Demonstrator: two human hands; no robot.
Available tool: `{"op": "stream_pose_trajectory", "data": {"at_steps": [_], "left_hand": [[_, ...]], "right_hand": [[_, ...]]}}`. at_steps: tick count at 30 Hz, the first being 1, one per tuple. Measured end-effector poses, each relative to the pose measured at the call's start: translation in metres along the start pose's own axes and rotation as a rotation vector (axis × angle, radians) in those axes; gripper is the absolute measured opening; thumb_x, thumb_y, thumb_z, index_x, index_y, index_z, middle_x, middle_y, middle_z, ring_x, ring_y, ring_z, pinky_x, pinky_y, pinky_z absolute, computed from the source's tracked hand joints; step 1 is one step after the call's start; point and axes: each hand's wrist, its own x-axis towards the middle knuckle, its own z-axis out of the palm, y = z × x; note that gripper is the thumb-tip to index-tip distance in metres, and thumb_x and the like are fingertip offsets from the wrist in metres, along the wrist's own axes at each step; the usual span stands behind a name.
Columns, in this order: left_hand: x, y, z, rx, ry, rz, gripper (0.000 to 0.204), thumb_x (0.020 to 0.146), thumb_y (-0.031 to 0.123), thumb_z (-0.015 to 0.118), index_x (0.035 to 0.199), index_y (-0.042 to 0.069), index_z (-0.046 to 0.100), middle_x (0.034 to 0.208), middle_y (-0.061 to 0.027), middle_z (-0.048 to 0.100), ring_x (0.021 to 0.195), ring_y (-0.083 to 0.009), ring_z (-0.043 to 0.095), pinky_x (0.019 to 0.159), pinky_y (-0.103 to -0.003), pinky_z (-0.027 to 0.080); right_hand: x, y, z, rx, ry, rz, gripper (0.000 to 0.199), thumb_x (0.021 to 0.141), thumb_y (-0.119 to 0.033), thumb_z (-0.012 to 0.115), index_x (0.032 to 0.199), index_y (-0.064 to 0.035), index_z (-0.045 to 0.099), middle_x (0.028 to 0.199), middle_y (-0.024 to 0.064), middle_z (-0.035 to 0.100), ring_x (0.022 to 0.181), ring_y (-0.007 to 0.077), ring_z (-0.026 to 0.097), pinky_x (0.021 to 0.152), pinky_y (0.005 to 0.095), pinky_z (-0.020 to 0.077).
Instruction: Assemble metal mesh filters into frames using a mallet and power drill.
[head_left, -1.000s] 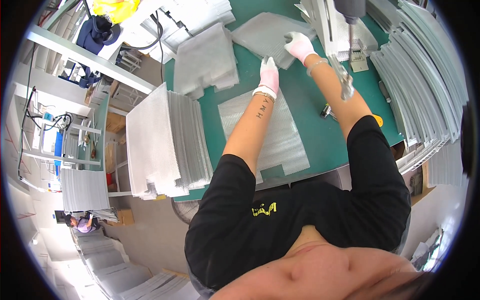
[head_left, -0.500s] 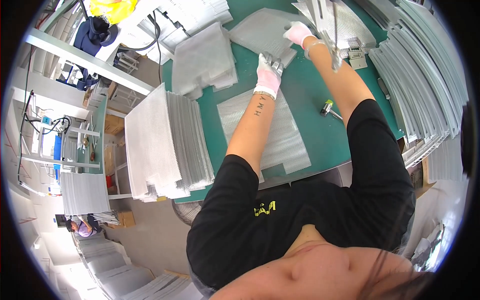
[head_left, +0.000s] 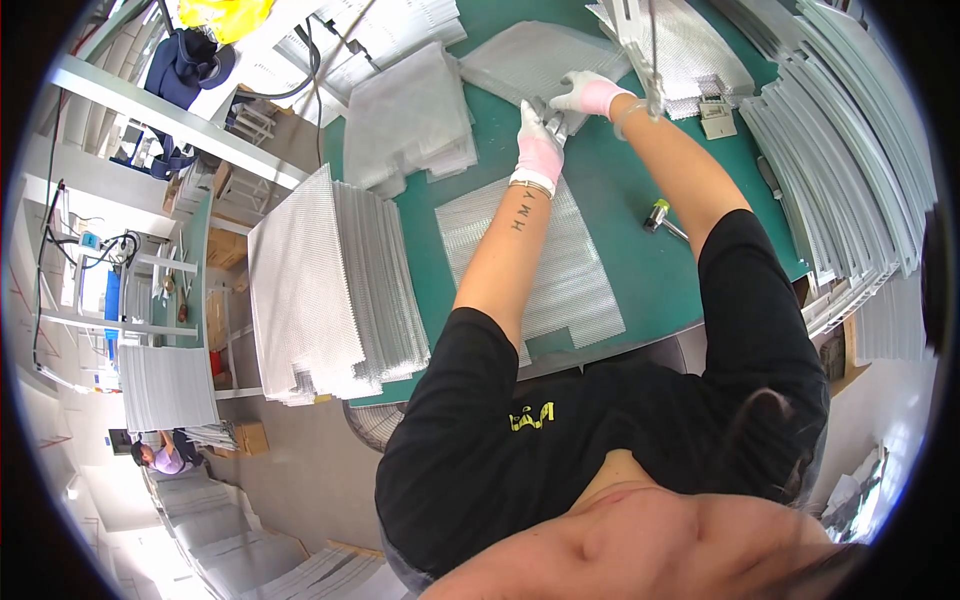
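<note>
- Desk [head_left: 640, 285]: bare green lies between the flat sheet [head_left: 565, 275] and the right stack [head_left: 835, 150], crossed by the right forearm; a hammer [head_left: 657, 215] lies there, just beside that forearm.
- A narrow green gap separates the far pile [head_left: 525, 60] from the left pile [head_left: 405, 115]; the tall stack [head_left: 305, 275] takes up the desk's left edge.
- Left hand [head_left: 537, 145]: gloved, reaching away from the desk's near edge, fingers bent at the far pile's near corner.
- Right hand [head_left: 592, 93]: gloved, turned inward, fingertips pointing left toward the left hand, over the same corner. Whether either hand grips a sheet, I cannot tell.
- The far pile sits toward the desk's far edge, lying askew, long axis slanting from far left to near right.
- The flat sheet's long axis runs far to near, far end leaning left, its stepped end by the desk's near edge.
</note>
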Motion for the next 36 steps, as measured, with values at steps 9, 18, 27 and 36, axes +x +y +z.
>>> {"op": "stream_pose_trajectory", "data": {"at_steps": [9, 18, 27, 36], "left_hand": [[0.007, -0.001, -0.008, 0.108, 0.062, -0.004, 0.064, 0.105, 0.047, 0.039, 0.156, 0.010, 0.024, 0.161, -0.0108, 0.027, 0.140, -0.0373, 0.037, 0.113, -0.046, 0.034], [0.032, -0.013, -0.021, -0.083, 0.253, 0.038, 0.035, 0.097, 0.018, 0.060, 0.128, 0.007, 0.048, 0.121, -0.0098, 0.055, 0.106, -0.0274, 0.058, 0.091, -0.041, 0.051], [0.050, -0.034, -0.045, 0.188, -0.039, 0.138, 0.043, 0.089, -0.004, 0.050, 0.130, 0.012, 0.055, 0.106, -0.0047, 0.062, 0.079, -0.0159, 0.058, 0.067, -0.034, 0.050], [0.024, 0.011, -0.040, 0.321, 0.153, 0.108, 0.048, 0.089, -0.007, 0.046, 0.136, 0.001, 0.048, 0.101, -0.0068, 0.061, 0.072, -0.0142, 0.057, 0.063, -0.027, 0.047]], "right_hand": [[0.016, 0.008, 0.010, 0.108, 0.080, -0.013, 0.082, 0.082, -0.056, 0.066, 0.140, -0.0002, 0.052, 0.140, 0.0211, 0.056, 0.130, 0.0338, 0.054, 0.110, 0.0385, 0.0415], [0.002, 0.042, 0.018, 0.375, 0.156, -0.128, 0.061, 0.089, -0.043, 0.061, 0.132, 0.0002, 0.060, 0.134, 0.0209, 0.061, 0.127, 0.0337, 0.056, 0.109, 0.0357, 0.0421], [0.007, 0.116, -0.056, -0.011, 0.768, -0.111, 0.048, 0.089, -0.046, 0.056, 0.113, -0.0060, 0.069, 0.103, 0.0229, 0.070, 0.098, 0.0409, 0.067, 0.089, 0.0461, 0.0526], [0.034, 0.096, -0.041, -0.165, 0.466, 0.128, 0.054, 0.084, -0.045, 0.062, 0.115, -0.0008, 0.068, 0.115, 0.0242, 0.069, 0.108, 0.0413, 0.066, 0.094, 0.0447, 0.0518]]}}
